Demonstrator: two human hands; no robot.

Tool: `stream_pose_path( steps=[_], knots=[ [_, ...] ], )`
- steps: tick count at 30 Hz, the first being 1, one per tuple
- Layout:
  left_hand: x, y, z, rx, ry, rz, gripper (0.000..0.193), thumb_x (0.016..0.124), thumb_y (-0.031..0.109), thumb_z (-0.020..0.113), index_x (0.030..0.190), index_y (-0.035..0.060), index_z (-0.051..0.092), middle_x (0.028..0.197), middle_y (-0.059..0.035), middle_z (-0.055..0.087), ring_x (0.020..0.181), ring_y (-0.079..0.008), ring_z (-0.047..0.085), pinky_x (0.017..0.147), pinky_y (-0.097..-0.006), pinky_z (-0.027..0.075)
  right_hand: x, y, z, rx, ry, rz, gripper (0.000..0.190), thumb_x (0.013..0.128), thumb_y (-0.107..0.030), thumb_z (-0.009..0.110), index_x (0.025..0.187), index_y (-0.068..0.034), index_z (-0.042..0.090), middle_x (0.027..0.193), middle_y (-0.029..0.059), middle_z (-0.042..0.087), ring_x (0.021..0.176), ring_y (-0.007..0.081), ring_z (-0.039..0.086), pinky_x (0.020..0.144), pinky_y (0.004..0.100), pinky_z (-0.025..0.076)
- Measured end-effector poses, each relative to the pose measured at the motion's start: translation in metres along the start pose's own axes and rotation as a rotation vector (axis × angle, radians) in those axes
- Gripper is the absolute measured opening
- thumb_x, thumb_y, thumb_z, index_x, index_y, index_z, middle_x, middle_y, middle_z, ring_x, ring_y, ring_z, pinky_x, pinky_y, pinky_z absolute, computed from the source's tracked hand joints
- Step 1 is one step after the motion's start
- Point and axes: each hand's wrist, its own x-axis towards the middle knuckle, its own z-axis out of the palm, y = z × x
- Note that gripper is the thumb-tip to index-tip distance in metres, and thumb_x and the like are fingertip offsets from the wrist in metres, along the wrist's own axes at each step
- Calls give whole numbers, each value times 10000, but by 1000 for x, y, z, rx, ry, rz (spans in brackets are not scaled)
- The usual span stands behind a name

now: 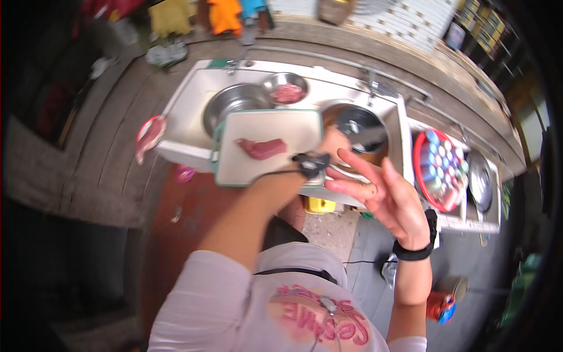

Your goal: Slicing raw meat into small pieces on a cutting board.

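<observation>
My left hand (335, 143) is blurred over the right edge of a cutting board (286, 123) with a green rim; the wrist wears a black strap. What its fingers do cannot be made out. A strip of raw meat (262, 148) lies on the board. Right of the board my right hand (387, 193) is raised with fingers apart and nothing in it, a black band round its wrist. Behind the board stand a large steel bowl (215, 108) and a smaller steel bowl (299, 80) holding cut raw meat (288, 92). A knife is not discernible.
The board rests across a white double sink (178, 105) with taps behind. In its right basin sits a dark pot (358, 127). Meat on a red-rimmed plate (143, 127) lies at the left corner. Farther right, a red basket (418, 176) of bottle-like items stands beside a metal lid (480, 180).
</observation>
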Motion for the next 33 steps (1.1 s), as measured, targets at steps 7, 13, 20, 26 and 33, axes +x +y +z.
stream_pose_path(
  steps=[7, 13, 20, 26, 33],
  knots=[
    [-41, -52, 3, -232, 474, -343, 253, 846, 178, 558, 645, 52, 647, 626, -145, 618, 588, -348, 619, 583, -457, 482, -36, 25, -89, -95, 319, -70, 626, 978, -267, 394, 1451, 93, 201, 1375, 153, 514, 1389, 209, 318, 1138, 309, 224],
    [-69, -59, -32, -285, 421, -600, 309, 916, 217, 526, 690, 33, 629, 640, -171, 617, 602, -369, 605, 598, -459, 467, -15, 38, -140, 9, 431, 45, 683, 879, -108, 438, 1466, 83, 147, 1437, 112, 455, 1337, 182, 377, 1128, 331, 236],
    [-100, -77, -39, -464, 478, -779, 367, 940, 264, 521, 688, 8, 599, 631, -199, 596, 616, -416, 586, 588, -481, 429, 41, 64, -217, 311, 436, 17, 625, 882, -204, 506, 1418, 23, 280, 1467, 100, 419, 1122, 125, 516, 1106, 427, 247],
    [-122, -108, -22, -555, 461, -827, 340, 935, 239, 540, 735, -21, 628, 668, -224, 599, 636, -433, 578, 580, -480, 413, 125, 100, -270, 2, 718, 131, 815, 956, -466, 455, 1505, -3, 70, 1506, 136, 341, 1425, 236, 218, 1149, 488, 93],
    [-111, -134, 0, -673, 435, -854, 305, 931, 207, 544, 763, -32, 633, 689, -226, 611, 654, -426, 590, 590, -460, 426, 220, 212, -378, -1191, 949, 661, 756, 903, -485, 512, 1521, -238, 154, 1555, 232, 116, 1432, 440, 74, 1027, 712, 197]
  ],
)
